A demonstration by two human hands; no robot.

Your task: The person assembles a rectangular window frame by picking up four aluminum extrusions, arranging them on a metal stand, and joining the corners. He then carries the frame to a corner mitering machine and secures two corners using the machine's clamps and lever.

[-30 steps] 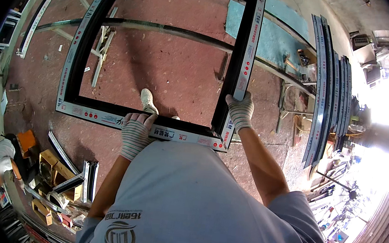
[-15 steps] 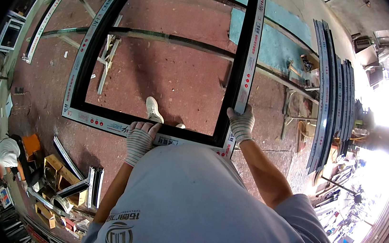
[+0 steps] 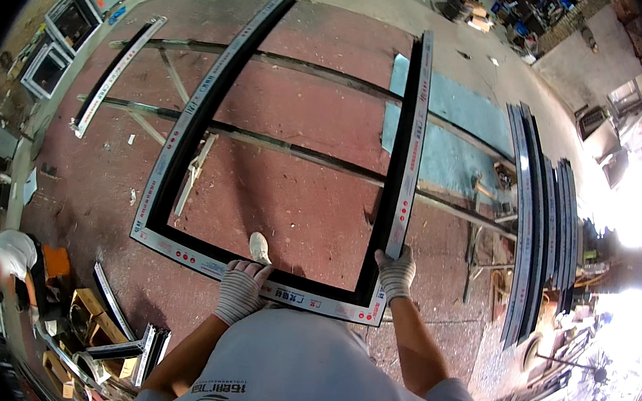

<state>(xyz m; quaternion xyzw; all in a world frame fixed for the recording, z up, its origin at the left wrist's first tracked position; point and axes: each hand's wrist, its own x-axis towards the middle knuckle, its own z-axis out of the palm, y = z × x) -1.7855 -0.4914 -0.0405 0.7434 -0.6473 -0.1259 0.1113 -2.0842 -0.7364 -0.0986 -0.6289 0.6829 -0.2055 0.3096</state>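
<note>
A large black metal frame point(image 3: 400, 162) with pale printed protective film along its edges lies in front of me. It has three joined sides, and its far end has no crosspiece. My left hand point(image 3: 242, 290), in a striped glove, is closed over the near side, left of its middle. On the right side, just above the near right corner, my right hand point(image 3: 396, 272) grips the bar, also gloved. Two long dark rails point(image 3: 318, 155) pass beneath the frame. The frame's near side is close against my shirt.
Several long dark profiles point(image 3: 527, 232) stand in a row at the right. A shorter profile point(image 3: 117, 78) lies across the rails' left ends. A co-worker point(image 3: 14, 257) bends at the lower left beside cardboard boxes point(image 3: 94, 317). Blue-green sheets point(image 3: 457, 121) lie beyond the right bar.
The view has tilted up, so the frame's far ends now show and everything sits lower in the picture. Both hands keep the same hold on the frame.
</note>
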